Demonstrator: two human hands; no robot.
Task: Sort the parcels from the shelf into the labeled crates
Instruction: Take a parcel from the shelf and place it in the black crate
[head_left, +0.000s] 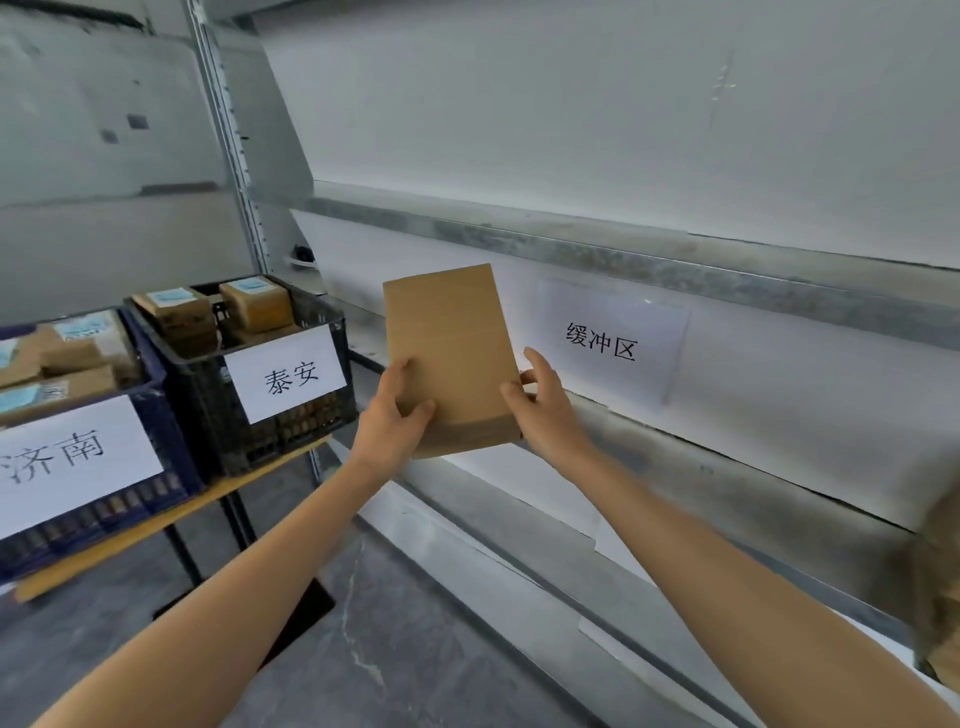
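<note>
A flat brown cardboard parcel (449, 343) is held upright in front of the shelf, its plain side toward me. My left hand (390, 421) grips its lower left corner, thumb on the front. My right hand (545, 405) holds its lower right edge, fingers curled around it. To the left stand two labeled crates: a black crate (291, 410) with a paper sign reading 泰安, and a blue crate (156, 431) with a sign reading 济南. Both hold several brown parcels with blue labels.
The crates sit on a yellow-edged table (171, 514) with black legs. A metal shelf (649, 431) runs along the right, with a sign reading 缓冲区 (608, 343). Another brown parcel (943, 587) shows at the right edge. Grey floor lies below.
</note>
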